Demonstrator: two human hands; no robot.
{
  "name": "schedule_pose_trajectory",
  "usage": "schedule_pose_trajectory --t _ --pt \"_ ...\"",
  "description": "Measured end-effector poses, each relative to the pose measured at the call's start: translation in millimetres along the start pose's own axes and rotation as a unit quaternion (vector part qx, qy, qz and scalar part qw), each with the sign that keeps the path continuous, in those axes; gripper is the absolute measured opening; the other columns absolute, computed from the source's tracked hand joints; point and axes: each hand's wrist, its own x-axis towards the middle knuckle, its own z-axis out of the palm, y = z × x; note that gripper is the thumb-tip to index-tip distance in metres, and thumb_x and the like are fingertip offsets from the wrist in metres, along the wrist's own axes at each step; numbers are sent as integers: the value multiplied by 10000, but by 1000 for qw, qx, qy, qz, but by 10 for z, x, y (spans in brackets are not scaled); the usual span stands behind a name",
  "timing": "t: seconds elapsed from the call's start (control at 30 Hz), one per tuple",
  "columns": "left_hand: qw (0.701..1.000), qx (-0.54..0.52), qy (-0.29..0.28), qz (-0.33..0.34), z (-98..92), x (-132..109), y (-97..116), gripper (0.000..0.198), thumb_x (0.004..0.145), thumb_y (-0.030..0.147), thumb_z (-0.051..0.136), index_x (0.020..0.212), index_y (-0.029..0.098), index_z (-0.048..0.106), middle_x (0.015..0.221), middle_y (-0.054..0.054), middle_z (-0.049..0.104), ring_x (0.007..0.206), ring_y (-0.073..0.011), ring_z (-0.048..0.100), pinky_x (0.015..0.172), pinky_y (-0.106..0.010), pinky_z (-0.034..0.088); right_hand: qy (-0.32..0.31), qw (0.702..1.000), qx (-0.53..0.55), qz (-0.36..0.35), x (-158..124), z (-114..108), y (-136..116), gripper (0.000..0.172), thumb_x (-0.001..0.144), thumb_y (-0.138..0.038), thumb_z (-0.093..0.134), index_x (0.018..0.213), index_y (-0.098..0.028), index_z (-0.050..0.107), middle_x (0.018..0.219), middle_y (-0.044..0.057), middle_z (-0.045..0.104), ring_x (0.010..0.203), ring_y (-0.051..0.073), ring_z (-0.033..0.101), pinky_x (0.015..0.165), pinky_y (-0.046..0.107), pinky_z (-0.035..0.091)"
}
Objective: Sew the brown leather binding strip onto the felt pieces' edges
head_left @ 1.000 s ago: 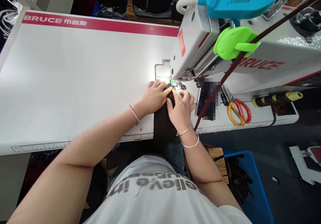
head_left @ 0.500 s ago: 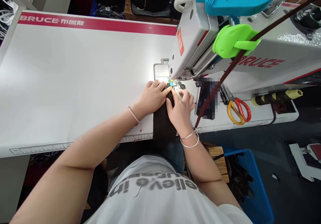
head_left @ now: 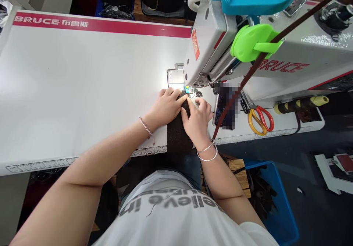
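Observation:
A dark fabric strip (head_left: pixel 179 135) lies on the white sewing machine table and hangs over its front edge. Its far end reaches the blue-and-yellow presser foot area (head_left: pixel 187 89) under the sewing machine head (head_left: pixel 205 42). My left hand (head_left: pixel 168 108) presses on the strip's left side, its fingers close together and its thumb near the foot. From the right, my right hand (head_left: pixel 197 119) holds the strip's right edge, index finger pointing at the foot, thumb on the cloth and the other fingers curled. The needle point is too small to make out.
A phone (head_left: pixel 224 108) and scissors with orange and red handles (head_left: pixel 259 119) lie right of my hands. A brown cord (head_left: pixel 248 75) crosses in front of the machine. A dark-and-yellow roll (head_left: pixel 300 105) lies farther right. Below stands a blue bin (head_left: pixel 286 202) with dark pieces.
The whole view has shifted slightly, with the scene a little farther left and up. Both hands keep nearly the same place on the fabric strip.

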Motion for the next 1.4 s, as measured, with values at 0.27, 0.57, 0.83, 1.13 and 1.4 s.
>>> schedule_pose_trajectory --t 0.27,0.57,0.83,1.13,1.4 --pt "1000 8 6 -6 7 -16 33 379 946 207 403 1296 173 546 1164 -153 568 1013 -315 470 838 -457 413 -8 1000 -15 -6 -6 2 11 455 961 -433 427 1361 -257 551 1260 138 449 1188 281 400 976 434 402" --pt "1000 1 0 -6 -3 -6 26 370 945 213 411 1285 186 554 1151 -152 566 1031 -320 471 846 -466 417 -11 1000 -6 -15 3 6 22 466 961 -419 424 1382 -253 531 1230 136 455 1191 278 398 991 438 404" --pt "1000 12 -3 -9 -10 2 22 367 941 212 420 1280 181 555 1160 -152 567 1027 -322 474 842 -464 427 -10 1000 -14 -18 2 -6 14 459 964 -422 424 1372 -247 542 1234 139 456 1177 277 418 981 437 410" --pt "1000 10 -7 -17 -18 5 20 370 939 206 428 1286 191 553 1172 -153 567 1044 -323 473 869 -476 425 -15 999 -27 -13 3 -17 -2 468 963 -439 427 1383 -262 532 1250 138 455 1176 281 418 959 423 418" --pt "1000 -7 -5 -25 -21 5 18 362 933 181 435 1267 226 569 1194 -151 559 1091 -314 475 904 -480 417 -17 999 -24 -15 -7 -15 7 481 968 -458 410 1389 -256 522 1257 139 455 1184 280 410 974 435 409"
